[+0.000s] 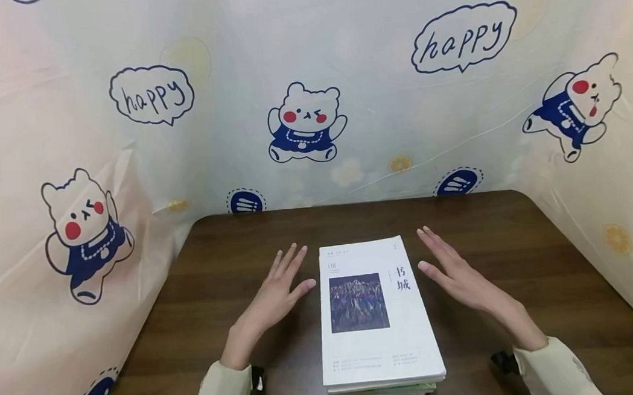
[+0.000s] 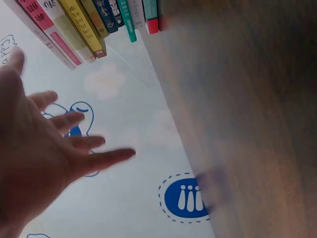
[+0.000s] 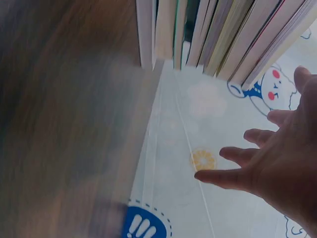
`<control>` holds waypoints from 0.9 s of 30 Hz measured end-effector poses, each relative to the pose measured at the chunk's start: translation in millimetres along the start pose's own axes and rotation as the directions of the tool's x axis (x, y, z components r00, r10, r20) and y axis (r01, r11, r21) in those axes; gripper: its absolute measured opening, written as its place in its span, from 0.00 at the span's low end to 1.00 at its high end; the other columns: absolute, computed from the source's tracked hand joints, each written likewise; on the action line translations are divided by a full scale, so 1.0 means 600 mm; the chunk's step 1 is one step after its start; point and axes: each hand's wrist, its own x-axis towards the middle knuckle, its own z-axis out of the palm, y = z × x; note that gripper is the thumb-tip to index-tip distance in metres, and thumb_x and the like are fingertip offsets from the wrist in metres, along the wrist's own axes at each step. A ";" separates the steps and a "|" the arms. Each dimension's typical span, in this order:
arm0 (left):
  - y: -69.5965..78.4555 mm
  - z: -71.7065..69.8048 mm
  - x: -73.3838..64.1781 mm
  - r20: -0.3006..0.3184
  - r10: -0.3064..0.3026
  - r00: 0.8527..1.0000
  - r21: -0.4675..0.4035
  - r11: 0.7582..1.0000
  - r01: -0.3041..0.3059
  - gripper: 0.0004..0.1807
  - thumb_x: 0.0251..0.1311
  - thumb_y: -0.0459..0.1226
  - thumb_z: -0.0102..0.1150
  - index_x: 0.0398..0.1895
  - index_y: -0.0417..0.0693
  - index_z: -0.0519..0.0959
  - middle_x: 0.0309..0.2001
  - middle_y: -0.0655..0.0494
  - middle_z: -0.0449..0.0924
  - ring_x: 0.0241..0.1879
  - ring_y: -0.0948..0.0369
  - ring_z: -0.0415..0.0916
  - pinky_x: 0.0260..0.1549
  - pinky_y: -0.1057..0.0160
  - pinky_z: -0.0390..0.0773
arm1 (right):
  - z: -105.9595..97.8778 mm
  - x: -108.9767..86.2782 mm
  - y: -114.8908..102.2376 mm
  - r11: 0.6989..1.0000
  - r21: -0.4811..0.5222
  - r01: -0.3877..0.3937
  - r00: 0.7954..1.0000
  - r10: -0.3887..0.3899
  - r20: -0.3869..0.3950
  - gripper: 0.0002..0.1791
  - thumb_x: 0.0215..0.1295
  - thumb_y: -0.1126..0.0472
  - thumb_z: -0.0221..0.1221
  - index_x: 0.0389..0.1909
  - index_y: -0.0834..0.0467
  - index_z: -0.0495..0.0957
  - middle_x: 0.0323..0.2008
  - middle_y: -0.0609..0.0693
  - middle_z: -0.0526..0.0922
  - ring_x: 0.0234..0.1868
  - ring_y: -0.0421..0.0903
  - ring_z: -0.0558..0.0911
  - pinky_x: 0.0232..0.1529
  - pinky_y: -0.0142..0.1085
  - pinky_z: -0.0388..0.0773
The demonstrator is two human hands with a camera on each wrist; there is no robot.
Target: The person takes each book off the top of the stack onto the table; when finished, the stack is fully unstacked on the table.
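A stack of books [image 1: 361,358] stands on the brown table, topped by a white magazine with a dark picture and Chinese characters. To its left my left hand [image 1: 271,300] is held with fingers spread, apart from the stack. On the opposite side my right hand [image 1: 463,279] mirrors it, fingers straight and thumb toward the magazine. The left wrist view shows the coloured spines [image 2: 79,27] of several books beyond the left hand. In the right wrist view the pale page edges [image 3: 218,39] face the right hand. Neither hand holds anything.
The dark wooden table [image 1: 232,245] has rounded far corners. Behind it and along both sides hangs a pale curtain [image 1: 377,127] printed with cartoon bears and the word "happy". Black wrist straps show at both light-coloured sleeves [image 1: 222,390].
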 end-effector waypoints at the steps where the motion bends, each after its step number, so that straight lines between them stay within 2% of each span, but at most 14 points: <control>1: 0.002 0.000 -0.003 0.007 0.011 1.000 -0.037 0.999 -0.010 0.42 0.64 0.59 0.50 0.77 0.64 0.46 0.77 0.53 0.39 0.74 0.45 0.32 0.60 0.30 0.52 | 0.001 -0.001 -0.003 1.000 0.028 0.003 1.000 -0.003 0.006 0.38 0.73 0.49 0.50 0.77 0.42 0.42 0.77 0.48 0.39 0.75 0.58 0.42 0.63 0.69 0.46; 5: 0.007 0.003 -0.014 0.043 0.029 0.999 -0.140 0.990 -0.023 0.42 0.64 0.57 0.53 0.77 0.69 0.45 0.77 0.59 0.38 0.75 0.49 0.35 0.61 0.32 0.53 | 0.010 -0.010 -0.009 0.992 0.125 0.020 0.999 -0.025 0.043 0.38 0.74 0.52 0.49 0.77 0.41 0.39 0.77 0.44 0.37 0.75 0.56 0.42 0.63 0.68 0.47; 7: 0.008 0.007 -0.018 0.060 0.040 0.997 -0.177 0.984 -0.028 0.43 0.64 0.55 0.55 0.77 0.69 0.44 0.77 0.59 0.38 0.75 0.49 0.38 0.62 0.33 0.53 | 0.014 -0.015 -0.011 0.985 0.170 0.032 0.997 -0.044 0.065 0.38 0.74 0.53 0.49 0.77 0.41 0.39 0.77 0.43 0.37 0.75 0.57 0.41 0.63 0.68 0.46; 11: 0.007 0.014 -0.025 0.102 0.065 0.993 -0.263 0.964 -0.036 0.43 0.65 0.51 0.56 0.77 0.69 0.43 0.77 0.58 0.38 0.75 0.49 0.40 0.63 0.35 0.53 | 0.023 -0.025 -0.009 0.966 0.251 0.065 0.990 -0.094 0.108 0.39 0.74 0.58 0.49 0.77 0.45 0.38 0.77 0.49 0.36 0.75 0.61 0.41 0.62 0.68 0.51; 12: 0.007 0.016 -0.027 0.113 0.072 0.991 -0.287 0.957 -0.036 0.43 0.65 0.49 0.56 0.77 0.69 0.42 0.77 0.59 0.38 0.75 0.49 0.40 0.63 0.35 0.53 | 0.025 -0.027 -0.009 0.960 0.273 0.062 0.988 -0.097 0.118 0.39 0.74 0.58 0.50 0.77 0.46 0.38 0.77 0.50 0.36 0.75 0.60 0.41 0.62 0.68 0.52; 13: 0.007 0.017 -0.030 0.120 0.079 0.990 -0.308 0.951 -0.039 0.44 0.65 0.48 0.56 0.77 0.69 0.42 0.77 0.58 0.37 0.75 0.49 0.39 0.63 0.34 0.52 | 0.027 -0.030 -0.009 0.956 0.288 0.056 0.987 -0.096 0.126 0.40 0.73 0.59 0.50 0.77 0.45 0.38 0.77 0.49 0.37 0.75 0.57 0.41 0.64 0.63 0.54; 16: 0.007 0.022 -0.042 0.131 0.117 0.984 -0.359 0.931 -0.062 0.45 0.65 0.47 0.57 0.77 0.69 0.41 0.77 0.58 0.37 0.75 0.49 0.39 0.63 0.33 0.52 | 0.034 -0.038 -0.008 0.943 0.331 0.041 0.985 -0.093 0.144 0.40 0.73 0.59 0.51 0.77 0.43 0.38 0.77 0.48 0.37 0.75 0.56 0.43 0.65 0.60 0.57; 19: 0.009 0.025 -0.053 0.134 0.155 0.979 -0.397 0.913 -0.091 0.46 0.63 0.51 0.58 0.77 0.67 0.40 0.78 0.58 0.36 0.74 0.48 0.40 0.61 0.32 0.55 | 0.042 -0.046 -0.006 0.933 0.360 0.018 0.984 -0.081 0.160 0.41 0.72 0.59 0.51 0.77 0.40 0.38 0.77 0.46 0.36 0.74 0.58 0.47 0.64 0.60 0.58; 21: 0.012 0.026 -0.059 0.148 0.166 0.975 -0.422 0.902 -0.089 0.48 0.62 0.56 0.57 0.77 0.67 0.40 0.78 0.61 0.35 0.74 0.48 0.42 0.60 0.32 0.56 | 0.046 -0.051 -0.005 0.923 0.384 0.009 0.982 -0.081 0.171 0.42 0.72 0.60 0.52 0.77 0.40 0.37 0.77 0.48 0.36 0.73 0.63 0.48 0.61 0.66 0.56; 24: 0.016 0.028 -0.066 0.162 0.179 0.970 -0.451 0.888 -0.089 0.51 0.57 0.64 0.54 0.77 0.67 0.39 0.77 0.63 0.34 0.74 0.48 0.42 0.59 0.32 0.59 | 0.051 -0.058 -0.005 0.914 0.405 -0.006 0.979 -0.077 0.188 0.43 0.71 0.60 0.53 0.77 0.42 0.37 0.77 0.50 0.36 0.72 0.67 0.50 0.60 0.67 0.57; 27: 0.021 0.031 -0.071 0.178 0.195 0.964 -0.483 0.871 -0.087 0.53 0.54 0.67 0.53 0.77 0.67 0.39 0.77 0.63 0.32 0.74 0.47 0.40 0.58 0.34 0.62 | 0.054 -0.063 -0.006 0.899 0.436 -0.035 0.975 -0.065 0.212 0.44 0.70 0.60 0.54 0.77 0.40 0.37 0.77 0.50 0.37 0.70 0.70 0.51 0.59 0.67 0.58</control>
